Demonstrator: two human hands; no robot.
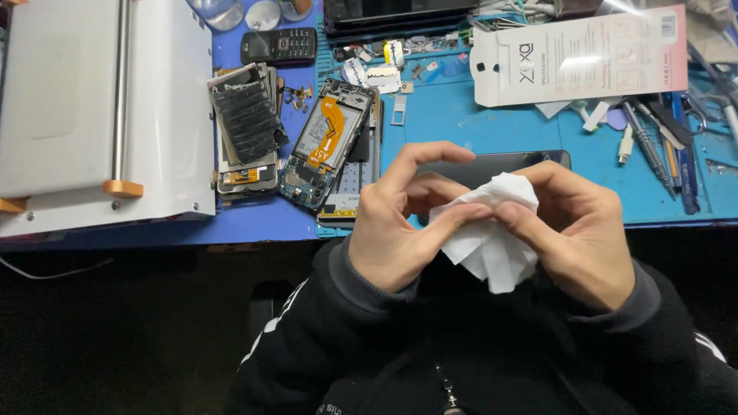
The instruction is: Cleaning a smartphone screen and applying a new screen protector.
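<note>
Landmark: we place everything against the opened phone (329, 144), which lies back up on the blue bench (492, 127) with its orange flex cable showing.
Left hand (396, 223): we see it below and to the right of the opened phone, over the near bench edge, its fingers (430, 154) curled and pinching the left side of a white tissue (492, 230).
Right hand (573, 227): further right of the opened phone, facing the left hand, its fingers closed on the tissue's right side.
Tissue: crumpled and held between both hands, above our lap and in front of the bench edge, well right of the opened phone.
Dark glass panel (492, 165): flat on the bench just right of the opened phone, partly hidden behind the hands.
Stack of phone parts (246, 127): just left of the opened phone, topped by a piece with dark strips.
White machine (104, 107): far left of the opened phone, with a metal rod and orange tabs.
Black keypad phone (278, 46): above and slightly left of the opened phone.
White package (580, 55): up and well right of the opened phone.
Hand tools (661, 142): far right of the opened phone, lying in a loose row.
</note>
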